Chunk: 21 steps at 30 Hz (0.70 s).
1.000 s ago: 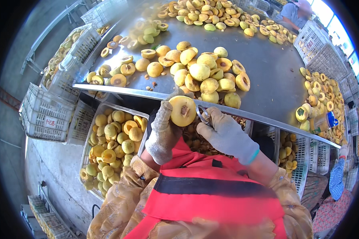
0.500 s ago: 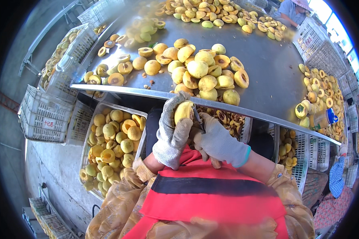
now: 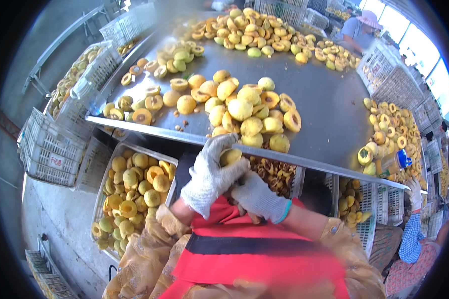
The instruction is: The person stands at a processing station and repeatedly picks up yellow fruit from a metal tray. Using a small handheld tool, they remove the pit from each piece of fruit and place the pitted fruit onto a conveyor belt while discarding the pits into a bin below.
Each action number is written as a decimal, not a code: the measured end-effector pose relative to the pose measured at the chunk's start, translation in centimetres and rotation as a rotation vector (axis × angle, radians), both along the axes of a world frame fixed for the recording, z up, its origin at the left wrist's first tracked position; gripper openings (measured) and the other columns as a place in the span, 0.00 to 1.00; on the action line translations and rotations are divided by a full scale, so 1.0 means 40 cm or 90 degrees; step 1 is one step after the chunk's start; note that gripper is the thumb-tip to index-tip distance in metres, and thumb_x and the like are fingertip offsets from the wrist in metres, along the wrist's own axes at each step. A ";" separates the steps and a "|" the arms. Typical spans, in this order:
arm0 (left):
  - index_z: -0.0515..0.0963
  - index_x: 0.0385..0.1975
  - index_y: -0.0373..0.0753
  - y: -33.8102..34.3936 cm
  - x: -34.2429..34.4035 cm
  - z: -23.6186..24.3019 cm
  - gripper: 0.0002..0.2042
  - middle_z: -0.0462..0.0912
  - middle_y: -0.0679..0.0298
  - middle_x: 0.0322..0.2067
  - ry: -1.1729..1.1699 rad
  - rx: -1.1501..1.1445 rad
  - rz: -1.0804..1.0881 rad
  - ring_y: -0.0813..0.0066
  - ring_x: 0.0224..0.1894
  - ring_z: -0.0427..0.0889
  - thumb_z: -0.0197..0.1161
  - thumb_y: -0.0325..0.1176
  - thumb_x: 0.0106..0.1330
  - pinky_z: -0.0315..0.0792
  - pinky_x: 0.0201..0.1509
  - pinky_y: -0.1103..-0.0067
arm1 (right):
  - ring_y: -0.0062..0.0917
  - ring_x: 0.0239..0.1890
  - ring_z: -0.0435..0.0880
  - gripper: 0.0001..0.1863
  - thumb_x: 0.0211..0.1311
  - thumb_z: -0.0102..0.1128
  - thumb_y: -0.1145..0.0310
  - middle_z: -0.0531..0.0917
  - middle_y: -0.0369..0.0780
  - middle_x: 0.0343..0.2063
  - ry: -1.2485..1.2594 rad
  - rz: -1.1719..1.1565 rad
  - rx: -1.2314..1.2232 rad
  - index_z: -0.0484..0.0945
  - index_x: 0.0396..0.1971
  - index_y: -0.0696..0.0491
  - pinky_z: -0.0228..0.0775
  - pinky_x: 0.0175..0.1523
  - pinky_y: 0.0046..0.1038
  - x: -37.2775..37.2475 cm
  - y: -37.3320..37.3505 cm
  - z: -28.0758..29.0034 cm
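Note:
My left hand point(image 3: 209, 177), in a grey-white glove, is closed around a yellow fruit point(image 3: 230, 157) just below the metal table's near lip. My right hand point(image 3: 257, 197), gloved with a teal cuff, is closed low beside it; whatever its fingers hold is hidden behind the left hand. Yellow fruits point(image 3: 239, 108), some halved with brown centres showing, are heaped just beyond the lip. A crate of whole and halved fruit point(image 3: 134, 199) stands below left. Under my hands is a container of brown pits and scraps point(image 3: 277, 177). A red apron point(image 3: 254, 264) covers my lap.
The steel table point(image 3: 319, 94) also bears far and right-hand piles. A blue-lidded jar point(image 3: 394, 163) lies at the right edge. White crates point(image 3: 50, 144) are stacked left and right. A person point(image 3: 356, 37) works at the back right; another's gloved hand point(image 3: 415, 194) reaches in at right.
The fruit's cut face has turned out of sight, and the curved metal tool in my right hand is now hidden. Both hands have moved lower in relation to each other's grip; the view has shifted slightly.

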State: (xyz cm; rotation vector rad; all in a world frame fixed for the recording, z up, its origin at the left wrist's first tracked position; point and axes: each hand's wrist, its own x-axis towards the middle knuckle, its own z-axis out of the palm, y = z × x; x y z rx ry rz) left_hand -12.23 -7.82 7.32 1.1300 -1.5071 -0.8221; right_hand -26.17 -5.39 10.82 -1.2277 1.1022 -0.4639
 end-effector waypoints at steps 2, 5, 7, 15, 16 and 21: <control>0.73 0.50 0.33 0.032 -0.022 0.022 0.32 0.70 0.49 0.53 -0.148 -0.095 0.030 0.60 0.54 0.74 0.76 0.38 0.44 0.70 0.57 0.72 | 0.25 0.12 0.74 0.10 0.60 0.50 0.70 0.75 0.40 0.17 -0.034 -0.035 -0.088 0.72 0.38 0.60 0.65 0.16 0.25 0.002 0.004 -0.042; 0.77 0.46 0.33 0.019 -0.019 -0.015 0.21 0.78 0.54 0.43 -0.055 0.076 0.007 0.66 0.45 0.80 0.71 0.33 0.53 0.74 0.50 0.75 | 0.24 0.11 0.73 0.09 0.58 0.50 0.70 0.73 0.37 0.14 0.016 0.014 0.083 0.72 0.34 0.60 0.66 0.16 0.27 0.004 -0.011 -0.024; 0.78 0.44 0.31 -0.011 0.002 -0.045 0.15 0.82 0.61 0.38 0.078 0.245 -0.116 0.76 0.38 0.81 0.67 0.29 0.58 0.76 0.42 0.81 | 0.21 0.10 0.68 0.07 0.56 0.52 0.69 0.70 0.34 0.13 -0.038 0.024 0.202 0.70 0.22 0.55 0.62 0.15 0.25 -0.011 -0.014 -0.034; 0.79 0.45 0.32 -0.050 0.041 -0.016 0.14 0.83 0.62 0.38 0.053 0.372 -0.373 0.79 0.36 0.79 0.64 0.27 0.58 0.75 0.41 0.81 | 0.10 0.08 0.55 0.12 0.59 0.50 0.66 0.60 0.27 0.11 -0.328 0.029 0.497 0.62 0.17 0.44 0.47 0.12 0.17 -0.046 0.017 -0.044; 0.79 0.45 0.32 -0.044 0.035 -0.021 0.14 0.83 0.62 0.37 0.025 0.366 -0.357 0.79 0.36 0.79 0.64 0.28 0.59 0.75 0.41 0.81 | 0.11 0.08 0.55 0.11 0.60 0.51 0.65 0.60 0.27 0.10 -0.286 0.019 0.457 0.63 0.18 0.45 0.46 0.11 0.17 -0.042 0.023 -0.047; 0.79 0.43 0.33 0.014 0.005 -0.044 0.14 0.82 0.64 0.35 0.086 0.326 -0.221 0.82 0.35 0.78 0.66 0.28 0.57 0.75 0.38 0.84 | 0.18 0.08 0.64 0.16 0.56 0.57 0.60 0.68 0.35 0.11 0.091 0.067 0.221 0.67 0.17 0.53 0.57 0.11 0.21 -0.030 0.016 -0.028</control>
